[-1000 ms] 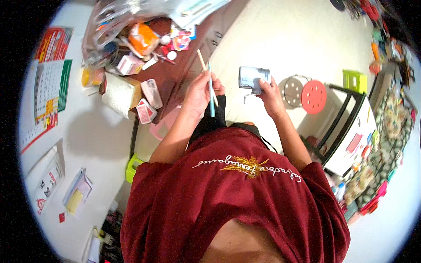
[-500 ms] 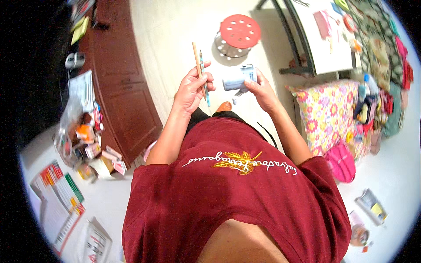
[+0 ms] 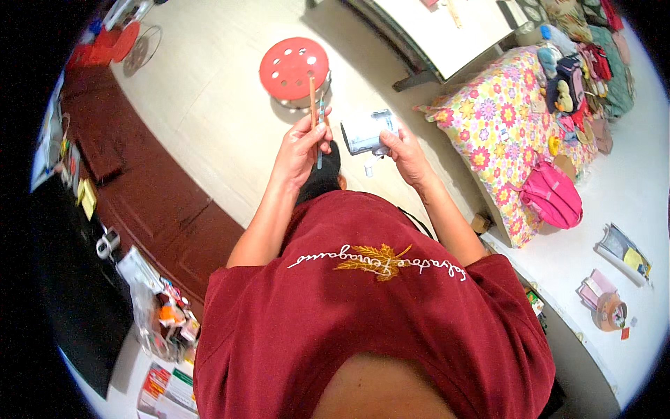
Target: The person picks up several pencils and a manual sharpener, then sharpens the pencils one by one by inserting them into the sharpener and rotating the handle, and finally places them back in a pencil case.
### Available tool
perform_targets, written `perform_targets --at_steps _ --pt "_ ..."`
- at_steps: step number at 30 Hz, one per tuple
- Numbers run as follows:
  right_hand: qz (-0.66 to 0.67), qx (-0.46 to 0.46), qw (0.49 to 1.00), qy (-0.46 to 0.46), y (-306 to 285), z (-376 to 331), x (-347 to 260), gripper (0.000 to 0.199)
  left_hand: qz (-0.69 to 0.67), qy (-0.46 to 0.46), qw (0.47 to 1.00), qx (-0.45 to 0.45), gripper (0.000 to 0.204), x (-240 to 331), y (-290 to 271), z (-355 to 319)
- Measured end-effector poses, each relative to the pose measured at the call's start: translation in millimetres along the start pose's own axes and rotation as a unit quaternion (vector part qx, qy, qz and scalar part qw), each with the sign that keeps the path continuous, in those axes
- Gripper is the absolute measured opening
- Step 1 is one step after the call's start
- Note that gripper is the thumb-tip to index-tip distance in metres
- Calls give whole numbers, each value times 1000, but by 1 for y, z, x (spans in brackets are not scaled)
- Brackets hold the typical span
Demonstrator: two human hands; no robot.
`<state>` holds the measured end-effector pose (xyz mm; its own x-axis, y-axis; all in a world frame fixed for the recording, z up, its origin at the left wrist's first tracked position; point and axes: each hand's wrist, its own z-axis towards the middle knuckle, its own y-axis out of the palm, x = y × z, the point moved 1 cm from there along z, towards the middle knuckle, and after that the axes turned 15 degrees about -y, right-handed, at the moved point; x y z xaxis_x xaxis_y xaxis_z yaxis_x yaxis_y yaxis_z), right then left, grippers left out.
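Note:
Two slim pencils are pinched upright in my left hand (image 3: 299,152). One is a plain wood-coloured pencil (image 3: 313,98); beside it is a pencil with a blue pattern (image 3: 319,161), its lower end sticking out below my fingers. My right hand (image 3: 407,155) is closed on a pale blue, boxy pencil sharpener (image 3: 361,133), thumb on its near side. A small crank with a light knob (image 3: 369,169) hangs under the sharpener. Both hands are held up in front of my body, with the pencils apart from the sharpener.
A round red-topped stool (image 3: 293,64) stands on the floor ahead. Dark red cabinets (image 3: 150,188) run along the left. On the right are a white table (image 3: 426,31), a flowered cushion (image 3: 481,143) and a pink backpack (image 3: 555,195).
My view has turned and moved, so the stool now appears farther left and the cushion nearer. Both hands keep their hold on the pencils and the sharpener, which has tilted slightly.

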<state>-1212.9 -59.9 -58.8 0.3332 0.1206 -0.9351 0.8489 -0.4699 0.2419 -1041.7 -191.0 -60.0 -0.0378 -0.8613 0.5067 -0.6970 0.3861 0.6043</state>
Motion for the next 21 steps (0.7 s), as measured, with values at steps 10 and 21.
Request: perform_targets --at_steps 10,21 --pt "-94 161 979 -76 -88 109 -48 59 47 -95 993 -48 32 82 52 151" --pt "-589 86 801 -63 -336 283 -39 58 64 -202 975 62 29 26 149 390"
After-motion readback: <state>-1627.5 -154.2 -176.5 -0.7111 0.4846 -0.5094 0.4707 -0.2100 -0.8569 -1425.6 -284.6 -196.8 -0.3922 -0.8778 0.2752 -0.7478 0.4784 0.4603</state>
